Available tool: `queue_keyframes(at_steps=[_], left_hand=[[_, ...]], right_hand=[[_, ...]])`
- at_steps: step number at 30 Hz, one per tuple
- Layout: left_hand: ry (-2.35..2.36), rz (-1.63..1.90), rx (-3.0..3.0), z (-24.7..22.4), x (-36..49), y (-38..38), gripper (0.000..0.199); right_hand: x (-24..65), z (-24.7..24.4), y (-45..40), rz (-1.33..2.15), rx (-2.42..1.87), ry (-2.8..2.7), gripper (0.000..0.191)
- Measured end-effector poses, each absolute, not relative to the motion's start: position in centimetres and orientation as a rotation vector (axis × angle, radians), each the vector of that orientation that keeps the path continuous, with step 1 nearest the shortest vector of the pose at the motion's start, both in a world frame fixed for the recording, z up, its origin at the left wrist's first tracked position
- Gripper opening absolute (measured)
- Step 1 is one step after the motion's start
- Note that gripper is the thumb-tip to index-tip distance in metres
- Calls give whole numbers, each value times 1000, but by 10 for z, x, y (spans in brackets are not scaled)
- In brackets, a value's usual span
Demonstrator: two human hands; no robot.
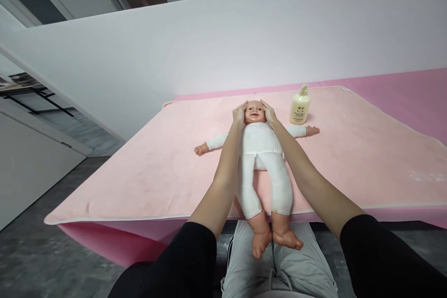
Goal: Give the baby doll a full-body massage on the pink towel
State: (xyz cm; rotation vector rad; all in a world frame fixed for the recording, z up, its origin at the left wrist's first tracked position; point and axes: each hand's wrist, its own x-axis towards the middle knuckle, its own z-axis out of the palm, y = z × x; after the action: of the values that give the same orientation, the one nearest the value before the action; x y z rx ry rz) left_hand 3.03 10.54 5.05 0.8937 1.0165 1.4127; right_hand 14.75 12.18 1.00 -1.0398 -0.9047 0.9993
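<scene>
A baby doll (259,138) with a white cloth body lies on its back on a pink blanket (167,163), its arms spread and its feet past the table's front edge. My left hand (240,114) rests against the left side of the doll's head, and my right hand (268,112) against the right side. Both hands have their fingers stretched upward along the head, with the doll's face showing between them. Neither hand is wrapped round anything.
A pale yellow pump bottle (300,106) stands on the blanket, just behind the doll's arm on the right. A low white wall (223,42) runs behind the table. A white door (35,163) is at the left.
</scene>
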Motion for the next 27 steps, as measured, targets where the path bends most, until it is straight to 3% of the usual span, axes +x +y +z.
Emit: queue_keyframes(at_steps=[5,17,27], left_hand=[[1116,1490,969,45,33,107,27],[1089,1488,1010,36,30,113,48],[1003,1534,775,39,36,111,22]], right_hand=[[147,5,125,955,-1020,-925,40],[148,12,112,909,-1052,-1020,54],[146,24,104,1056,-1001,-851,38]])
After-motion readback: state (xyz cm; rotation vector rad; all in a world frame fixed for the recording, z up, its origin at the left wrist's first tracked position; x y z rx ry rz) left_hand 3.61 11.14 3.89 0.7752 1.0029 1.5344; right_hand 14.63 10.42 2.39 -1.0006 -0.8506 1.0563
